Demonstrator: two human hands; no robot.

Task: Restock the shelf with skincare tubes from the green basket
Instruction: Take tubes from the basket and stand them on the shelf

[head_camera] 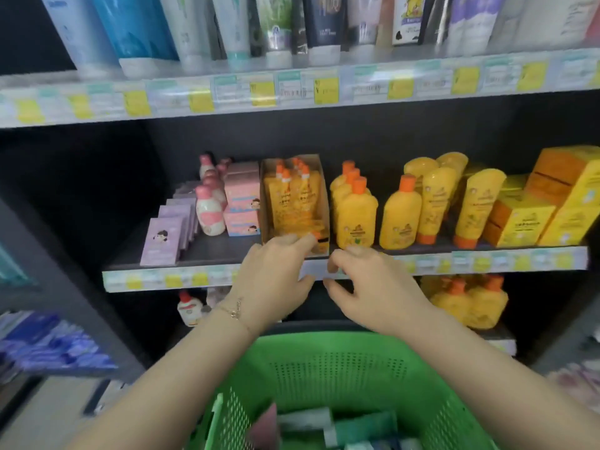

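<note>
The green basket (328, 344) sits low in front of me, with several white, teal and pink skincare tubes (360, 425) lying in its bottom. My left hand (276, 274) reaches onto the middle shelf (207, 251). Its fingertips touch a yellow pouch with an orange cap (316, 236) at the front of a cardboard display box (321, 203), and its thumb is spread apart below. My right hand (367, 287) hovers at the shelf's front edge before a yellow bottle (355, 219), fingers loosely curled and holding nothing.
The top shelf carries a row of tubes standing on their caps (233, 30). The middle shelf holds purple boxes (162, 238), pink bottles (209, 212), pink boxes and many yellow bottles and cartons (519, 219). More yellow bottles (467, 303) stand below.
</note>
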